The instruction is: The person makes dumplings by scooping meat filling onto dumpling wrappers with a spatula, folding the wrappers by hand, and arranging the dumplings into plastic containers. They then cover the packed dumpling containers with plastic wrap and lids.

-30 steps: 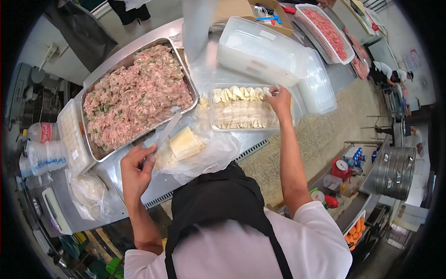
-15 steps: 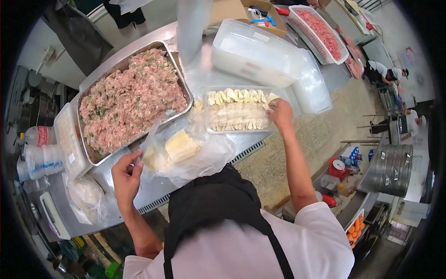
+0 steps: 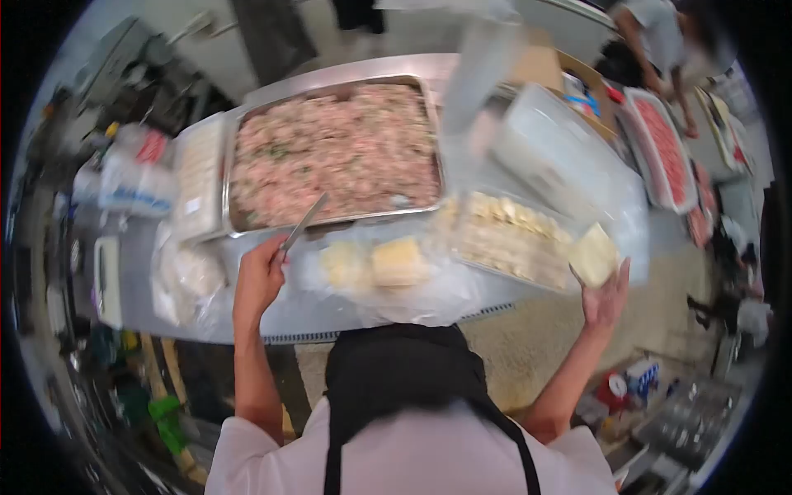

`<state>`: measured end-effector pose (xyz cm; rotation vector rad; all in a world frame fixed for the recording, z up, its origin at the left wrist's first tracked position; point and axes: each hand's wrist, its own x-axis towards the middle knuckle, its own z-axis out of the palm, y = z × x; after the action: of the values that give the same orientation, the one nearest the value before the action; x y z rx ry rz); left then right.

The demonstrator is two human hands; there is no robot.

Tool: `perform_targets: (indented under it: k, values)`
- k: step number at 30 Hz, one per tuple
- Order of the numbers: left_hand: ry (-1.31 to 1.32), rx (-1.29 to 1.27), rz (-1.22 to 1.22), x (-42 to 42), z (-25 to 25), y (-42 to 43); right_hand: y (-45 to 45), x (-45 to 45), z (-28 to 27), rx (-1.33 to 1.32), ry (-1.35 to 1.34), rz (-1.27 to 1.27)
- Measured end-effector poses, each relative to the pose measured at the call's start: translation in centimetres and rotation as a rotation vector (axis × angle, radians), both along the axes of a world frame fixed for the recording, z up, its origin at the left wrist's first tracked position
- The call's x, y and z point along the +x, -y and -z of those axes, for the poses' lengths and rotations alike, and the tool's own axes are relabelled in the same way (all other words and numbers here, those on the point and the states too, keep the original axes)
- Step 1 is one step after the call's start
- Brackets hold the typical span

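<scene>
My left hand (image 3: 262, 276) is closed round a thin flat spatula (image 3: 305, 223), its blade pointing up over the near rim of a metal tray (image 3: 330, 221) of minced meat filling (image 3: 330, 157). On the right, a pale square dumpling wrapper (image 3: 594, 254) rests on the fingers of my right hand (image 3: 606, 297). Left of that hand lies a clear plastic box (image 3: 520, 279) with rows of folded dumplings (image 3: 511, 239). Between my hands, a stack of wrappers (image 3: 400, 262) sits on an opened plastic bag (image 3: 412, 307). Motion blurs the view.
Translucent plastic containers (image 3: 553, 140) stand behind the dumpling box. A white basket of ground meat (image 3: 660, 148) is at the far right, near another person (image 3: 652, 41). A lidded white box (image 3: 200, 177), bottles (image 3: 136, 177) and a bagged white lump (image 3: 186, 276) lie left.
My right hand has left the dumpling box, moving right and nearer me, and now holds a wrapper. My left hand has come away from the bag, with the spatula showing. The view has turned.
</scene>
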<state>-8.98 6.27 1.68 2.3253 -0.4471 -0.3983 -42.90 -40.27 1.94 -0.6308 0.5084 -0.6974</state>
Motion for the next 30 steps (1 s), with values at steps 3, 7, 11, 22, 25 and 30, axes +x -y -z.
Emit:
perform_targets:
  k: [3,7,11,22,25,30]
  values:
    - [0.372,0.144,0.062,1.8,-3.5,-0.8,-2.2,1.9,4.4,-0.046,-0.186,-0.054]
    - [0.557,0.39,0.339,3.4,-5.3,1.7,-7.2,5.9,5.0,0.089,-0.05,-0.117]
    - [0.598,0.466,0.29,5.2,-1.1,5.2,-10.8,10.6,5.4,0.13,0.149,-0.366]
    - [0.387,0.509,0.517,8.5,0.4,6.9,-12.6,13.8,5.6,0.316,0.251,-0.451]
    - [0.469,0.537,0.583,7.6,1.7,6.4,-12.5,14.6,6.9,0.287,0.272,-0.459]
    - [0.411,0.583,0.575,7.6,-4.1,5.1,-12.7,14.7,7.0,0.25,0.162,-0.438]
